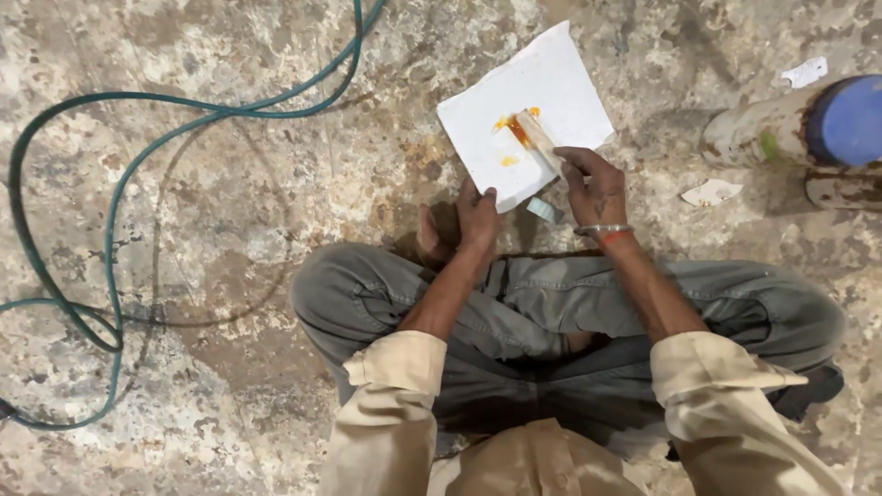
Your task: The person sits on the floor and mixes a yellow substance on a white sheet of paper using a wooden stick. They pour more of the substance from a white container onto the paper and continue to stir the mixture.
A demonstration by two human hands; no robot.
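So the person sits cross-legged right on the floor (230, 211), which is rough, mottled concrete, stained and patchy all over. Nearest the camera you get rolled-up beige sleeves (400, 367) and worn grey trousers (551, 303), soft crumpled fabric.

Both forearms reach forward over the knees. The left hand (478, 216) is palm down, fingers bunched together, with the fingertips pressing on the near corner of a white sheet of paper (560, 87) and pinning it flat to the floor. The right hand (593, 184) wears a metal bangle and a red thread at the wrist (606, 234). Its fingers are pinched shut around a flat, pale stick (536, 138), held at a slant with the far end touching the paper.

The paper is a roughly square sheet, turned diagonally, lying just past the person's shins. Around the stick's tip there are orange-yellow smears (510, 124), wet-looking paste. A small greyish strip (544, 210) lies just at the sheet's near edge, between the hands.

Further out: a green hose (119, 193) loops across the floor's left side, and a rusty whitish pipe with a blue end (808, 124) sits at the right edge, paper scraps (710, 192) near it.
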